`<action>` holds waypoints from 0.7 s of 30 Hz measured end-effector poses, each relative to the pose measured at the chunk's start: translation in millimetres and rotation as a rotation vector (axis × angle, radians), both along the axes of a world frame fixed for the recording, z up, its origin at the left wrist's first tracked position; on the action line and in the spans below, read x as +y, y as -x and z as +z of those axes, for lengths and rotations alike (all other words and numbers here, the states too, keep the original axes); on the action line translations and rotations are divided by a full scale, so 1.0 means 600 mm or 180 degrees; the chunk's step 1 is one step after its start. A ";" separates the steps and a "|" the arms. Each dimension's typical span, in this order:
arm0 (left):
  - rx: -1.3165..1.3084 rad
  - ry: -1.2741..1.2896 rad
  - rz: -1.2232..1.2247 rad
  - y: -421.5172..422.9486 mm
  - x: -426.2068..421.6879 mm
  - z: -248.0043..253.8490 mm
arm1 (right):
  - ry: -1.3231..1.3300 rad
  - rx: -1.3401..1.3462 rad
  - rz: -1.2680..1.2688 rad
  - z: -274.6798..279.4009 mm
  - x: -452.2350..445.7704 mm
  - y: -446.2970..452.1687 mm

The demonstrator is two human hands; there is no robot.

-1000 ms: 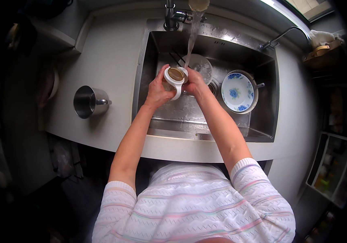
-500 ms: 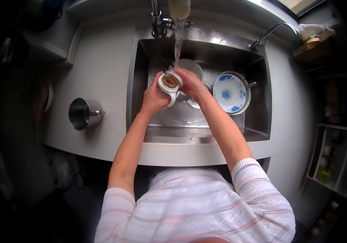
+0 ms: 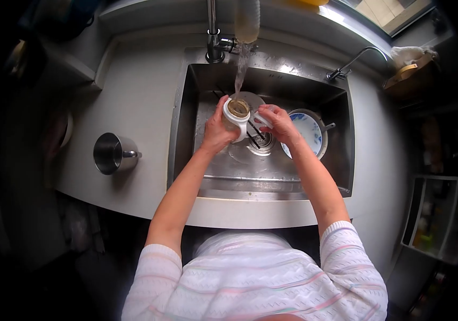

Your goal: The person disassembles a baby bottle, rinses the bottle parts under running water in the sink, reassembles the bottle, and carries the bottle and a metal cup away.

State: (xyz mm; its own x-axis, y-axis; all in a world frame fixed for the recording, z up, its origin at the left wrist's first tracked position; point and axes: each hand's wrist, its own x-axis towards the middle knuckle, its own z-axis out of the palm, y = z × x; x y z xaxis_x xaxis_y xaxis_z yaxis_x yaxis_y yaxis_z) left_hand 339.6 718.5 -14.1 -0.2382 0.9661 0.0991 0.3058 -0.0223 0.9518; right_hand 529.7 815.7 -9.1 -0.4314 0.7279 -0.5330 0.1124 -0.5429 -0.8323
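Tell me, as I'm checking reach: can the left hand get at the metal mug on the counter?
Probably, once free: the left hand holds the white-rimmed jar, but only the sink edge and bare counter seem to lie between it and the metal mug.

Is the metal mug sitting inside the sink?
No, the metal mug sits on the pale counter, outside the rim of the sink.

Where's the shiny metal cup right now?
In the head view, the metal cup sits on the counter, to the left of the sink.
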 end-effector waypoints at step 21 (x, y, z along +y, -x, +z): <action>-0.0062 -0.0159 0.0206 -0.003 -0.002 -0.013 | -0.1095 -0.0135 0.0019 0.107 0.084 0.051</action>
